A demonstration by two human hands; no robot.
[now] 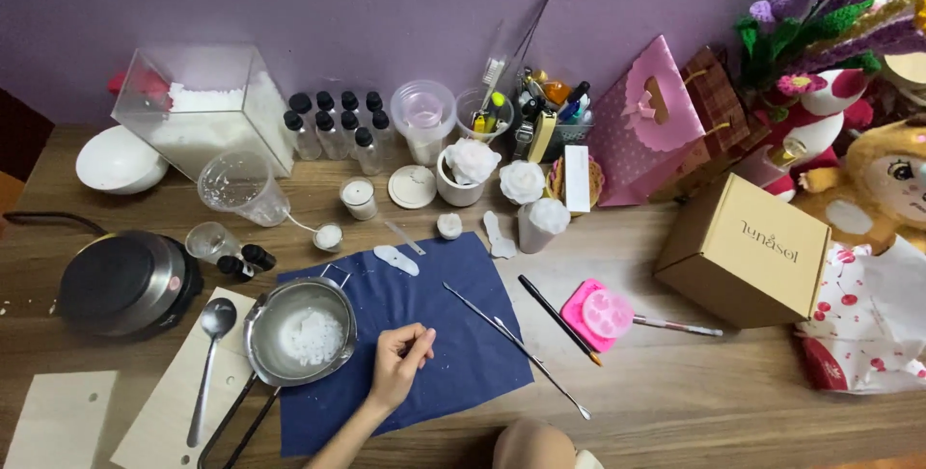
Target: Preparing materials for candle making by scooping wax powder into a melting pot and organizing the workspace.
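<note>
My left hand [400, 363] rests on a dark blue cloth [453, 353], with its fingertips pinched together. Whether anything tiny sits between them cannot be told. Just left of the hand stands a small metal pot [258, 344] with white wax flakes in it and a wire handle toward me. A long thin metal tool [511, 344] lies on the cloth to the right of the hand. My right hand is out of view.
A black hot plate [125, 281] sits at the left, and a metal spoon [212, 353] lies on a wooden board. At the back are a clear box of white flakes [207, 107], black-capped bottles [338, 126], a plastic cup [241, 184] and white flower candles [473, 160]. To the right lie a pink mould [598, 313] and a cardboard box [748, 252].
</note>
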